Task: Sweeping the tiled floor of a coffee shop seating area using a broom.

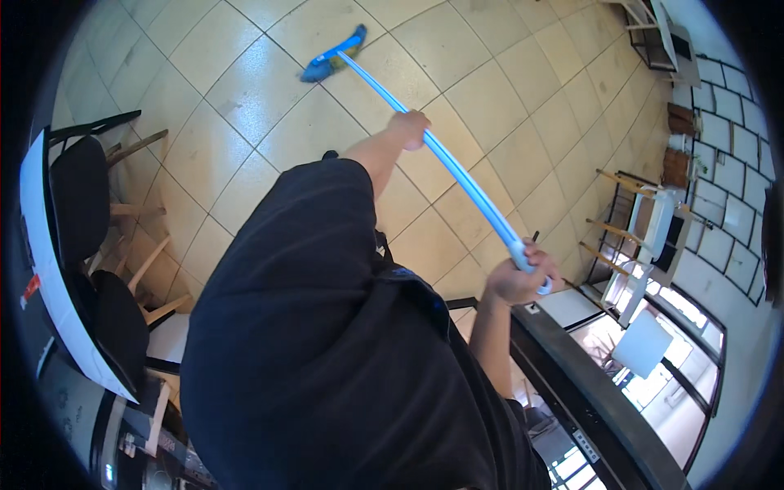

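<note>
A long blue mop [464,176] slants across the view, and both of my hands are closed on its handle. My left hand [408,129] wraps the pole partway down, arm stretched forward. My right hand [523,276] grips the pale upper end, close to my right side. The mop's head [333,55], blue with a fuzzy blue and yellowish-green pad, rests on the tiled floor [441,61] ahead, left of centre.
On the left, black chairs [80,196] with wooden legs stand by a white-edged table [61,302]. More wooden-legged chairs [625,233] line the right side by a white brick-patterned wall [723,155]. A dark-framed glass door [584,392] stands at the lower right, close to my right arm.
</note>
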Tool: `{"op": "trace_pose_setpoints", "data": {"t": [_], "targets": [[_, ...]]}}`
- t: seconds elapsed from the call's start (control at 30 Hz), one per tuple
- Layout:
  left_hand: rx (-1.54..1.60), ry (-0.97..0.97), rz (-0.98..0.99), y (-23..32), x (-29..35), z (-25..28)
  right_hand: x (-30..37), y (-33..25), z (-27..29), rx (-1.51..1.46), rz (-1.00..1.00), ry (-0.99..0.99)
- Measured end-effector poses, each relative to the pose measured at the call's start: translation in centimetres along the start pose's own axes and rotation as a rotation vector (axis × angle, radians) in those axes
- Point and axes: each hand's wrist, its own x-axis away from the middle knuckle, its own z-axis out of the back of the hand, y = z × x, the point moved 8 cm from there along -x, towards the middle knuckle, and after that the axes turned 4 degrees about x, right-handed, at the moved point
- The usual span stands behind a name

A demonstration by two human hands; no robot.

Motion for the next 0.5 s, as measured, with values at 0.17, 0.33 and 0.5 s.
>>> {"op": "trace_pose_setpoints", "data": {"t": [0.17,0.33,0.5], "targets": [[-0.091,-0.006,0.114,-3.8,1.4,5.9,1.6,-0.4,-5.3,0.029,-0.017,-0.290],[0.086,0.226,0.061,2.9,8.4,12.2,-1.7,-10.7,-7.5,0.009,0.168,-0.668],[0.163,0.191,0.289,4.5,19.1,11.7,-3.6,-13.4,-7.5,-0.166,-0.070,-0.823]]}}
